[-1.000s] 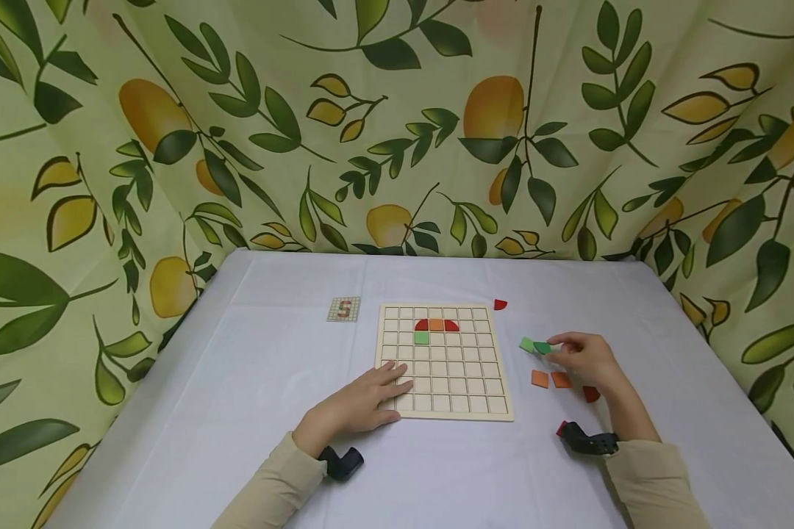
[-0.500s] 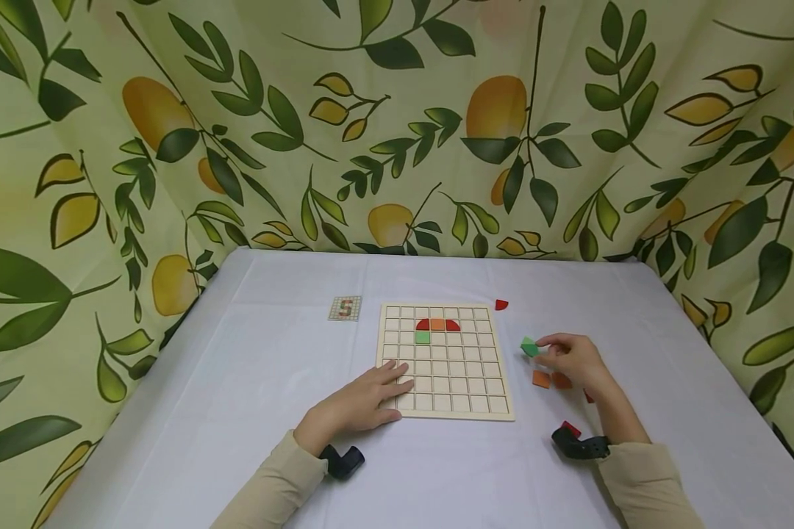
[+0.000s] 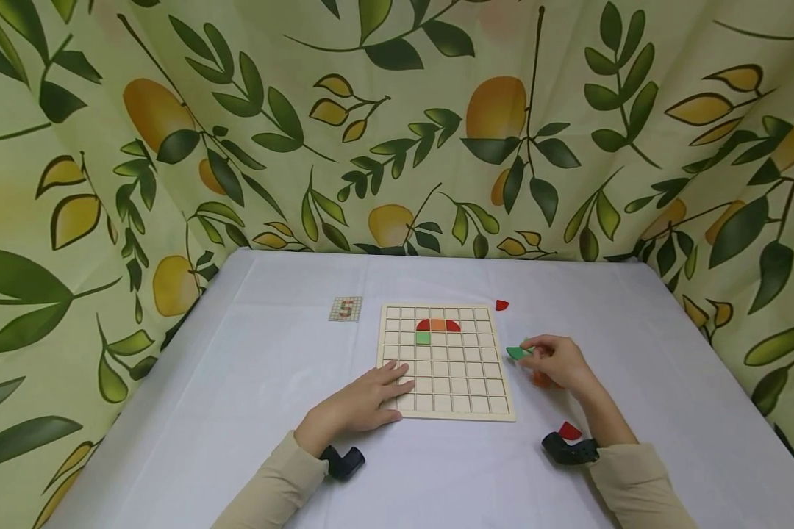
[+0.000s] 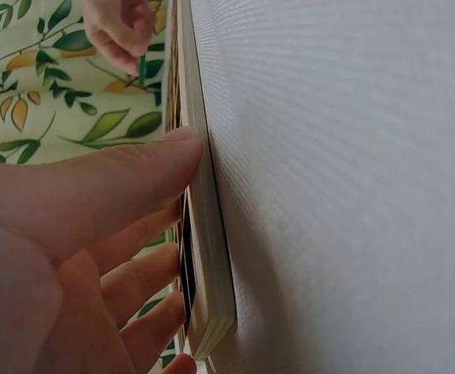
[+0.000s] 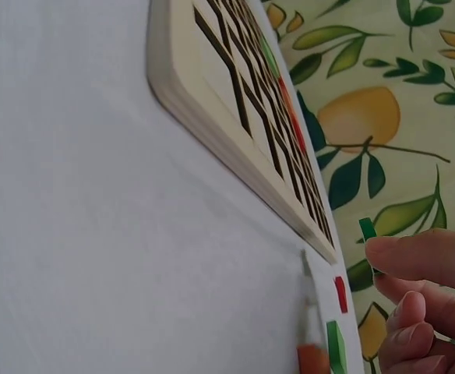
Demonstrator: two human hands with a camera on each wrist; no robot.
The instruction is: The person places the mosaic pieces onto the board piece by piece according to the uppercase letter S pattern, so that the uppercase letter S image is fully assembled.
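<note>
My left hand (image 3: pixel 364 400) (image 4: pixel 79 210) rests with spread fingers on the near left corner of a wooden grid board (image 3: pixel 466 367) (image 4: pixel 212 288). Just off the board's right edge, my right hand (image 3: pixel 561 362) (image 5: pixel 430 288) pinches a dark green quarter-circle tile (image 3: pixel 517 353) (image 5: pixel 367 227) between thumb and finger, above the table. Set in the board's upper cells are an orange square tile (image 3: pixel 438 325) between two red rounded tiles (image 3: pixel 423 325), and a light green square tile (image 3: pixel 423 337) below the left one. Beneath the right hand, an orange tile (image 3: pixel 540 379) is partly hidden.
A small card with a coloured pattern on a grid (image 3: pixel 345 308) lies left of the board. One red tile (image 3: pixel 501 305) is beyond its right corner and another red tile (image 3: pixel 570 430) near the right wrist. A light green tile (image 5: pixel 336 347) lies on the white cloth (image 3: pixel 271 353).
My right hand has moved left toward the board, carrying the dark green tile away from the light green one and covering the orange tiles more. The left hand stays in place.
</note>
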